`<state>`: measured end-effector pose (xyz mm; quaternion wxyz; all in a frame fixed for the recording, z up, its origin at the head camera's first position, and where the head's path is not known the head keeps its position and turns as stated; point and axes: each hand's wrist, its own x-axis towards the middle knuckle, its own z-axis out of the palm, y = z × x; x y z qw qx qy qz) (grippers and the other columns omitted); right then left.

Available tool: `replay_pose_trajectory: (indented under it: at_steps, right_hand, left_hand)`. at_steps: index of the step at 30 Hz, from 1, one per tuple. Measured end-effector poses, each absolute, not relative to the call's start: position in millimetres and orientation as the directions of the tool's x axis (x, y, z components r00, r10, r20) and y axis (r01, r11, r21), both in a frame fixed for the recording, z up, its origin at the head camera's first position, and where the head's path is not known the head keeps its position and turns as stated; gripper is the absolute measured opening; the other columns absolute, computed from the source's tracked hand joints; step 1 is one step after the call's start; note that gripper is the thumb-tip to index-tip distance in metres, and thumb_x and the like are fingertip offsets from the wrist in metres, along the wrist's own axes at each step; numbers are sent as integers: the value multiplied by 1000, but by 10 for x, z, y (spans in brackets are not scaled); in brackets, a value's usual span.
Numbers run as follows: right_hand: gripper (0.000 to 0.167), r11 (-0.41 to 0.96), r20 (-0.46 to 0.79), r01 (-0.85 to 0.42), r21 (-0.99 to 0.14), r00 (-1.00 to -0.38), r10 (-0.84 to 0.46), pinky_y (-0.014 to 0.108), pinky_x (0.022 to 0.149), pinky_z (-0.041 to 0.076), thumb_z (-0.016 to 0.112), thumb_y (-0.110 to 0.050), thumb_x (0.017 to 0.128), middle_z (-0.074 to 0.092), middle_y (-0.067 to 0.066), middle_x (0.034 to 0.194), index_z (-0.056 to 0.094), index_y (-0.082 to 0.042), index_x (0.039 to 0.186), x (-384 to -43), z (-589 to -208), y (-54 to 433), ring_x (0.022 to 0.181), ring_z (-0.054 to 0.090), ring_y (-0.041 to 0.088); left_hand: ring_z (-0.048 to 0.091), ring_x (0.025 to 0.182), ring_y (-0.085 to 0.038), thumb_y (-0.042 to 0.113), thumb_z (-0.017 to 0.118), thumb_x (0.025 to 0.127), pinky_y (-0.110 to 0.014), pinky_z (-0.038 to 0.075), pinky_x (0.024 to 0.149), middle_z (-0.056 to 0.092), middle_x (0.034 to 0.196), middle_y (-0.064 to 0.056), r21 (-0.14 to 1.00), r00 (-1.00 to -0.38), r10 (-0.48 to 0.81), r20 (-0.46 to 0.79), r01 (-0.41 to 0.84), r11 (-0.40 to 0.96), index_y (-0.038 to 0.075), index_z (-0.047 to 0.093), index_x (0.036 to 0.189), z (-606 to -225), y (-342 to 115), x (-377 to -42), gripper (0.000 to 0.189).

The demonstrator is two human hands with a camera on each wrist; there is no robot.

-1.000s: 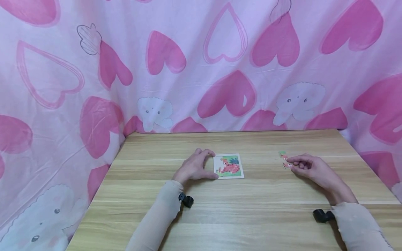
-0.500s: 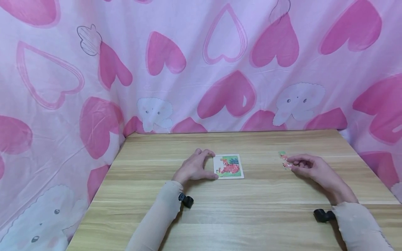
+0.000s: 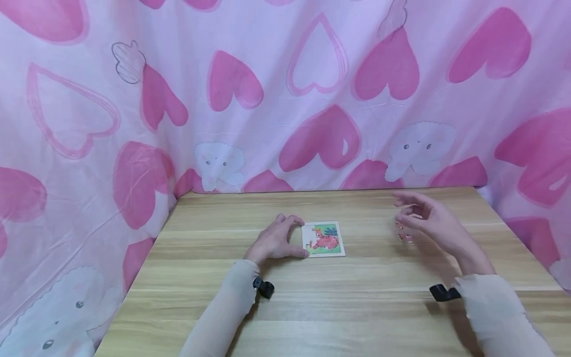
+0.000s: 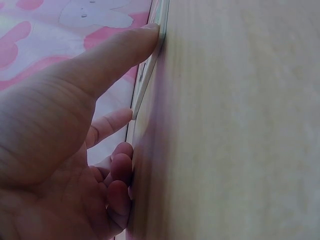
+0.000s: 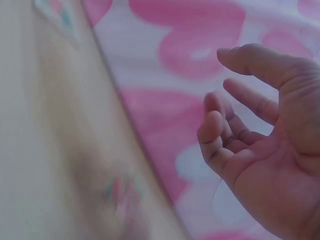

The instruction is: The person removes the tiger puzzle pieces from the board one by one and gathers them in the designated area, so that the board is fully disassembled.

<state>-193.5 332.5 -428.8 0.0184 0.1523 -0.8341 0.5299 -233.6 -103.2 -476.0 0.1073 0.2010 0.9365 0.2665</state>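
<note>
A small square picture board (image 3: 324, 240) with a white rim and a red tiger picture lies on the table, its left part plain white. My left hand (image 3: 275, 240) holds it at the left side, thumb at the near corner and index finger at the far one. In the left wrist view the thumb (image 4: 117, 50) presses on the edge of the board (image 4: 146, 75). My right hand (image 3: 439, 223) is raised over a few small printed puzzle pieces (image 3: 403, 234), fingers relaxed and holding nothing. The right wrist view shows the pieces (image 5: 124, 196) blurred on the tabletop, apart from the hand.
A wooden table (image 3: 312, 307) spreads under both hands. Pink curtain (image 3: 267, 114) with hearts and white cartoon animals hangs along its back and sides. Each wrist carries a small black camera (image 3: 264, 287).
My right hand has lifted away from the puzzle pieces, its fingers spreading. The pieces stay on the table. My left hand keeps its place at the board. The head view has shifted slightly.
</note>
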Motion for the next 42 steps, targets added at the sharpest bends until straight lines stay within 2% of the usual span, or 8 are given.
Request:
replay_pose_trajectory:
  at_steps: [2,5,12,17,23,29,36,42]
  right_hand:
    - [62,369,201,-288,-884,-946,-255,25,82,62,77,-10,106,66,-4,141,54,-12,163,-1981,-4192,3194,112,71,9]
    - [62,351,207,-302,-886,-936,-285,28,82,63,78,-13,106,64,2,145,55,-15,163,-2043,-4114,3004,116,72,13]
    - [69,300,177,-293,-908,-916,-359,28,97,61,81,-12,104,60,13,159,52,-22,166,-2147,-4221,2574,130,72,30]
    - [75,235,158,-280,-931,-889,-430,29,102,60,81,-3,101,56,17,164,50,-16,168,-2169,-4334,2313,136,66,43]
    - [72,214,133,-262,-941,-869,-477,30,102,60,82,-7,101,56,14,164,52,-16,166,-2161,-4434,2071,136,66,43]
    - [65,240,93,-245,-939,-856,-508,27,100,60,79,-4,102,57,22,161,55,-12,162,-2145,-4566,1873,130,70,43]
    - [57,292,58,-233,-928,-862,-503,25,85,61,79,0,100,69,24,142,59,2,154,-2146,-4702,1743,109,73,30]
    - [48,339,67,-268,-902,-862,-503,24,84,58,81,-2,101,73,20,131,67,2,146,-2165,-4803,1659,101,70,25]
  left_hand:
    - [56,104,-20,57,99,78,-42,54,91,52,124,-2,535,-896,436,-89,326,780,33,58,153,-4771,-1039,-2339,89]
    - [55,103,-19,57,99,78,-41,54,90,52,123,-2,531,-895,439,-84,332,779,33,58,153,-4778,-1044,-2341,89]
    - [55,103,-19,57,98,79,-40,54,89,52,123,-1,535,-895,438,-89,328,779,32,57,154,-4782,-1037,-2347,89]
    - [55,104,-20,56,98,80,-41,54,91,52,124,-2,542,-892,443,-92,328,773,32,57,155,-4780,-1024,-2342,89]
    - [57,104,-20,56,98,79,-43,54,91,52,124,-2,544,-894,437,-98,320,775,33,57,154,-4760,-1030,-2336,88]
    - [57,105,-21,56,98,79,-44,55,93,53,125,-3,550,-892,442,-98,321,771,33,57,154,-4752,-1043,-2349,89]
    - [57,105,-21,56,98,80,-43,54,92,52,125,-3,547,-888,449,-98,329,770,32,57,155,-4746,-1042,-2351,89]
    - [57,102,-22,57,97,80,-41,54,88,52,123,-3,540,-889,448,-94,333,773,31,57,154,-4734,-1045,-2348,88]
